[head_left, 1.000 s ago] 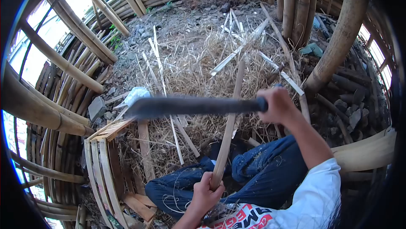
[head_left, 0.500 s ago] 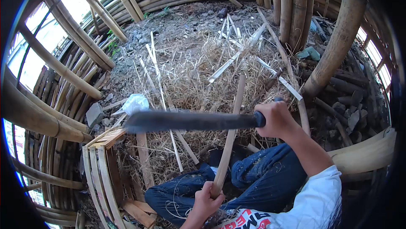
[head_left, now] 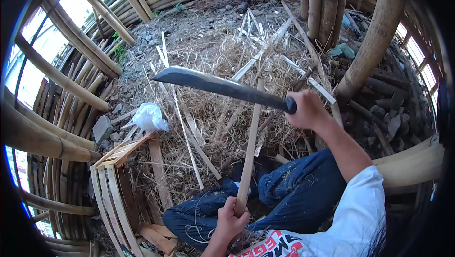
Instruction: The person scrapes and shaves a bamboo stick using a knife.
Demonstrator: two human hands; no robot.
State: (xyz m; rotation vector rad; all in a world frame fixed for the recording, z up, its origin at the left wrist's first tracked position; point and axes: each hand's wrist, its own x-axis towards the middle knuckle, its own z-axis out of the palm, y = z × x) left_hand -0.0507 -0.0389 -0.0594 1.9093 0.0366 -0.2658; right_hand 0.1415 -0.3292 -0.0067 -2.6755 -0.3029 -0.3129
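My left hand (head_left: 232,219) is wrapped round the lower end of a flat bamboo strip (head_left: 249,162), which stands upright and leans slightly right. My right hand (head_left: 308,111) grips the handle of a large machete (head_left: 213,84) at centre right. The dark blade points left and a little upward, and passes in front of the strip near its top. Whether blade and strip touch cannot be told. Under both hands lie crossed legs in dark blue trousers (head_left: 303,186), with shavings on them.
Bamboo shavings (head_left: 218,110) and split strips cover the ground ahead. A wooden crate (head_left: 111,200) stands at lower left, near a white plastic bag (head_left: 150,116). Thick bamboo poles (head_left: 374,39) rise on both sides. A thick bamboo piece (head_left: 412,167) lies at right, below stones.
The machete has risen, its tip swinging upward from the left, and its blade is now sharp rather than blurred. My right hand has moved up slightly. My left hand still holds the strip.
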